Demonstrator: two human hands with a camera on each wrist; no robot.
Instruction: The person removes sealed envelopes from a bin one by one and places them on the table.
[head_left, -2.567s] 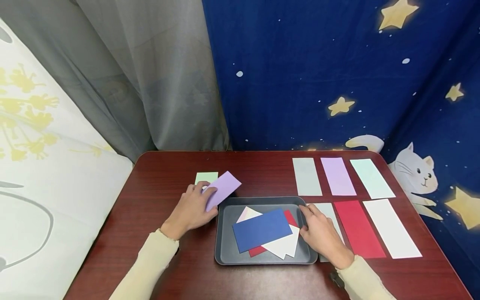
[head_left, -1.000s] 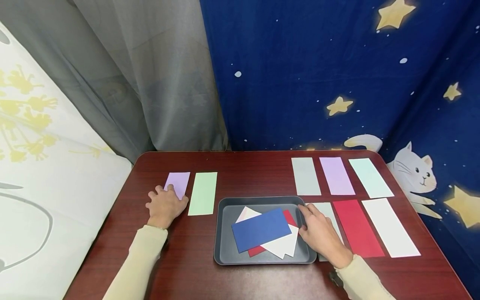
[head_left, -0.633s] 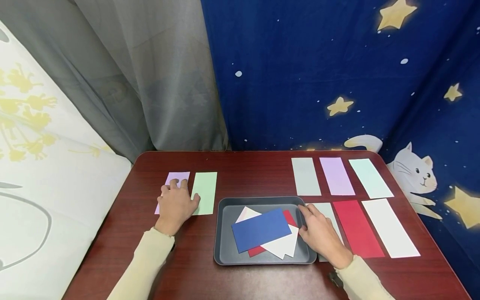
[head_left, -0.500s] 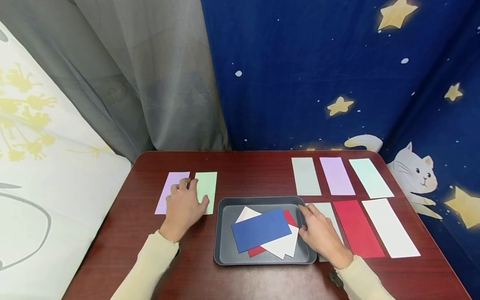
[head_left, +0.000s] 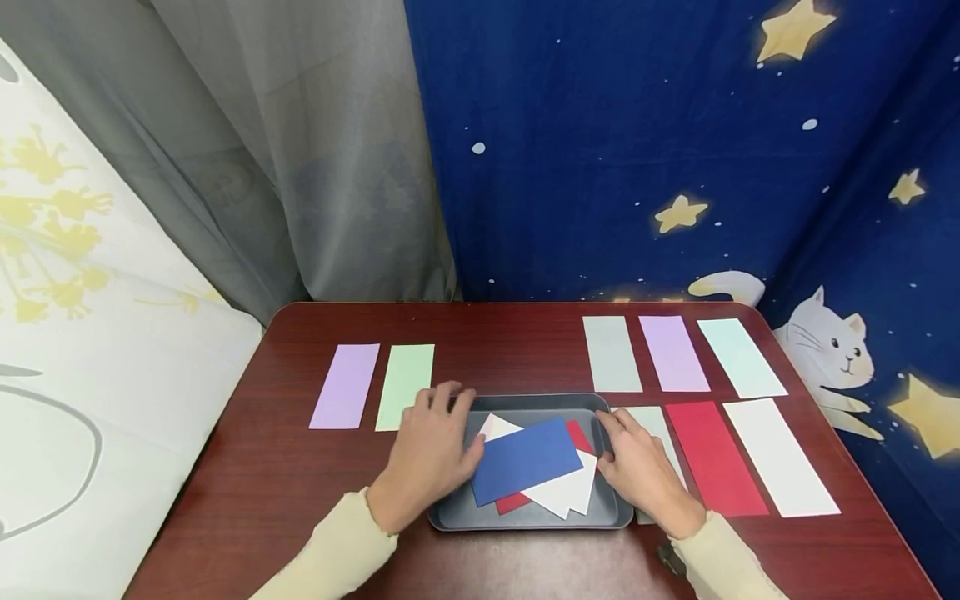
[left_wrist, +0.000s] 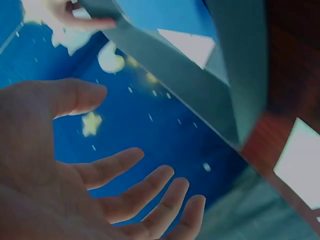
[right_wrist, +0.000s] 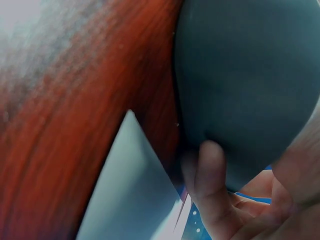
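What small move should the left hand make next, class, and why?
Probably lower the left hand onto the blue card and pinch it: that card lies uppermost in the tray, the left hand is empty and hovers at the tray's left side, and the right hand grips the opposite side.

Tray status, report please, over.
Left hand empty, over left side of tray. Right hand gripping tray's right. Blue card topmost inside, no card over it.

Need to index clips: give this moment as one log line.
left hand: open over left edge of tray; right hand: holds tray's right rim; blue card: topmost in tray
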